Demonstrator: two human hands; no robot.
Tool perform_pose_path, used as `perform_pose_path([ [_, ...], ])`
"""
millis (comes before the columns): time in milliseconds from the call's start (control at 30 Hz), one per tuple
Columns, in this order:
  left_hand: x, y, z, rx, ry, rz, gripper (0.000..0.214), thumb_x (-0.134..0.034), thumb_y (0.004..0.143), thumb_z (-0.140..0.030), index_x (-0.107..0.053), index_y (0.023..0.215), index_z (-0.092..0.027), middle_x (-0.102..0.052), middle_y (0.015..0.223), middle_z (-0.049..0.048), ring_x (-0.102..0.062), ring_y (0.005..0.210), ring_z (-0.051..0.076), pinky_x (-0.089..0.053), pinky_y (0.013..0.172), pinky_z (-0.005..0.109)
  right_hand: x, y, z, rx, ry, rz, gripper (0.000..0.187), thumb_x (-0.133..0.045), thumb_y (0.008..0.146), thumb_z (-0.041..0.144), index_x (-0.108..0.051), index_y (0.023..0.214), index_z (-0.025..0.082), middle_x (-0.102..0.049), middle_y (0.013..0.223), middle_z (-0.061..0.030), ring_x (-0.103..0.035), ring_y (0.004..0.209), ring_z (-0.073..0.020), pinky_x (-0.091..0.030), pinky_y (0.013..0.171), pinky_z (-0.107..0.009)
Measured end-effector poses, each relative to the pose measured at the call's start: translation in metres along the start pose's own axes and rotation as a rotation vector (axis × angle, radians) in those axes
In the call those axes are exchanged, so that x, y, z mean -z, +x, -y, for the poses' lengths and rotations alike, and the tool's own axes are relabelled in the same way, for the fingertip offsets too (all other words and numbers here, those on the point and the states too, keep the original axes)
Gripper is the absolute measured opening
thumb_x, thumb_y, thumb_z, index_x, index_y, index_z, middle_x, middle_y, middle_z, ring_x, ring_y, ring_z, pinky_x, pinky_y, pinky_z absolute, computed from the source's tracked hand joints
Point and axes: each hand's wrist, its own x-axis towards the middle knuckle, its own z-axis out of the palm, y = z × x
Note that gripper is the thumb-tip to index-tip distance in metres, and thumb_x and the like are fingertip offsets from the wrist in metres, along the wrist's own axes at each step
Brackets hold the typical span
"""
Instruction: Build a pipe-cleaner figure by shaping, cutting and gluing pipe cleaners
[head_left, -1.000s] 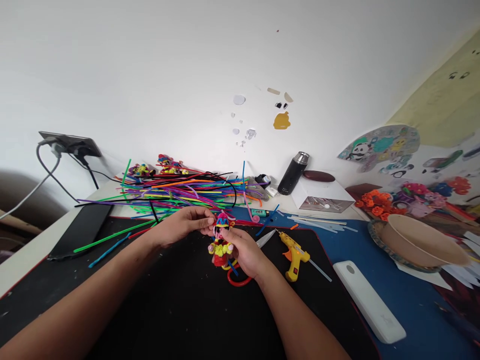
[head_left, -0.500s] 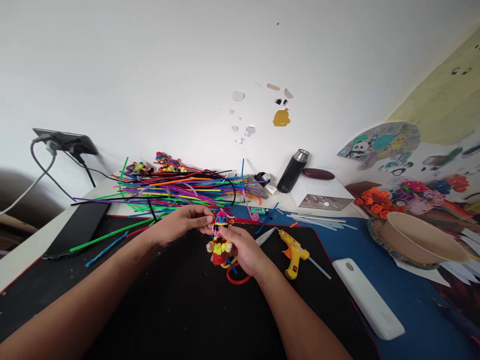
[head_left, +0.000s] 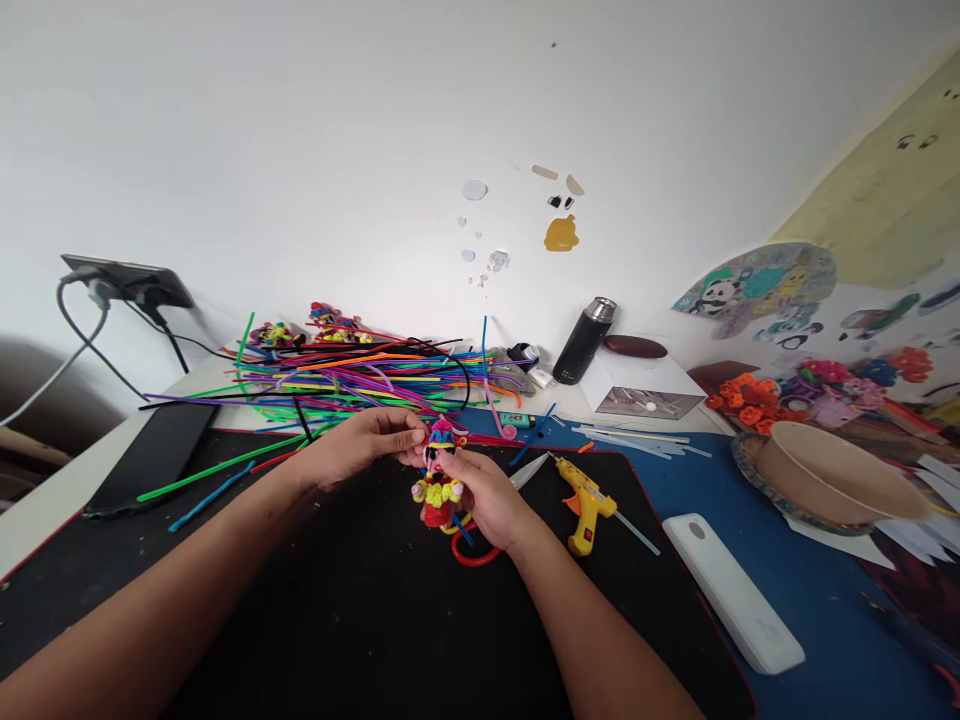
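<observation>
A small pipe-cleaner doll point(head_left: 438, 492) with a pink and blue hat, yellow arms and a red base is held upright above the black mat point(head_left: 352, 620). My right hand point(head_left: 487, 497) grips it from the right, thumb across the face. At the hat's left edge, my left hand point(head_left: 386, 443) is closed in a pinch; anything between its fingertips is too small to make out. Below the right hand lie scissors point(head_left: 475, 558) with red and yellow handles, partly hidden by the hand. A yellow glue gun point(head_left: 591, 505) rests on the mat to the right.
Loose pipe cleaners point(head_left: 360, 375) are heaped along the wall, with similar dolls point(head_left: 330, 322) behind them. A black thermos point(head_left: 585, 342) leans by a white box point(head_left: 645, 385). Glue sticks point(head_left: 645, 438), a white power bank point(head_left: 731, 595) and a beige bowl point(head_left: 840, 470) are at the right.
Both hands and the doll stay almost in place. The whole view has shifted very slightly.
</observation>
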Motion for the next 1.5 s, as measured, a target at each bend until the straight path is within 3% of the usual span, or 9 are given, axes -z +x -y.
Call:
perform_pose_path([
  [200, 0.002, 0.0004, 0.001, 0.012, -0.003, 0.006, 0.041, -0.092, 0.078, -0.054, -0.077, 0.088, -0.017, -0.077, 0.085, 0.0037, -0.072, 0.084, 0.02, -0.058, 0.086, 0.032, 0.0012, 0.0007, -0.0025, -0.002, 0.025, -0.001, 0.063, -0.084, 0.083, 0.066, -0.078, 0.113, 0.011, -0.072, 0.075, -0.0052, -0.069, 0.057, -0.0162, -0.056, 0.05, -0.025],
  [833, 0.0009, -0.0002, 0.0005, -0.005, 0.01, -0.001, 0.042, -0.091, 0.079, -0.056, -0.078, 0.088, -0.017, -0.077, 0.085, 0.0049, -0.072, 0.083, 0.021, -0.059, 0.086, 0.033, -0.0001, -0.0008, 0.0, -0.003, -0.002, 0.016, 0.063, -0.08, 0.085, 0.068, -0.076, 0.113, 0.011, -0.077, 0.078, -0.009, -0.073, 0.058, -0.0193, -0.053, 0.047, -0.024],
  [1133, 0.0048, 0.0001, 0.0016, -0.006, 0.023, 0.027, 0.043, -0.089, 0.08, -0.057, -0.078, 0.091, -0.018, -0.077, 0.087, 0.0049, -0.072, 0.086, 0.02, -0.057, 0.087, 0.031, 0.0016, 0.0003, -0.001, -0.005, 0.024, -0.009, 0.063, -0.083, 0.084, 0.066, -0.076, 0.112, 0.011, -0.073, 0.076, -0.0059, -0.071, 0.059, -0.0185, -0.056, 0.052, -0.027],
  [1500, 0.0062, -0.0015, 0.0016, -0.002, 0.0, 0.031, 0.049, -0.083, 0.084, -0.065, -0.079, 0.088, -0.016, -0.077, 0.088, 0.0076, -0.072, 0.085, 0.021, -0.057, 0.083, 0.03, -0.0003, -0.0016, 0.0009, -0.004, 0.034, -0.031, 0.06, -0.086, 0.08, 0.067, -0.075, 0.101, 0.012, -0.071, 0.074, -0.0048, -0.07, 0.058, -0.0174, -0.056, 0.049, -0.026],
])
